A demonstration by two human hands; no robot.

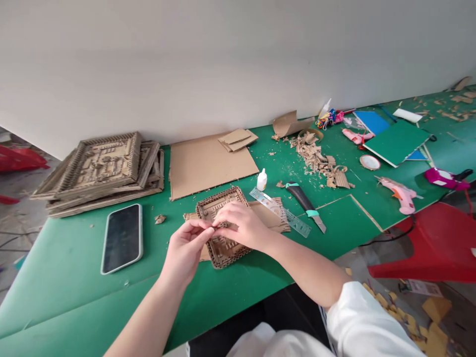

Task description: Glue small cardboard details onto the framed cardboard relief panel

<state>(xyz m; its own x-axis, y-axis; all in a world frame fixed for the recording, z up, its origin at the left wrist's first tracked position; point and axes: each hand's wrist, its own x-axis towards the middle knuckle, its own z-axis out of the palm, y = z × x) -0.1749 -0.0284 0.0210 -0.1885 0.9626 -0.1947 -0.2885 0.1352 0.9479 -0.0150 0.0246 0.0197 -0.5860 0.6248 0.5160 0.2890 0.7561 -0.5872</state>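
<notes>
My left hand (189, 244) and my right hand (240, 223) meet over the left side of a small cardboard tray (227, 252) with a corrugated rim and raised cardboard strips inside. Thumbs and forefingers of both hands are pinched together; whatever lies between them is too small to make out. Flat cardboard pieces (268, 216) lie under and beside the tray. A clear ruler (299, 225) rests on them, near a small white glue bottle (262, 180). Right of the ruler lies a black and teal utility knife (303, 201) with its blade out.
A phone (122, 239) lies at the left, before stacked cardboard trays (104, 166). A large cardboard sheet (211, 166) is behind my hands. Farther right are cardboard scraps (316, 156), a pink glue gun (399, 193), a green board (397, 141) and a red chair (431, 248).
</notes>
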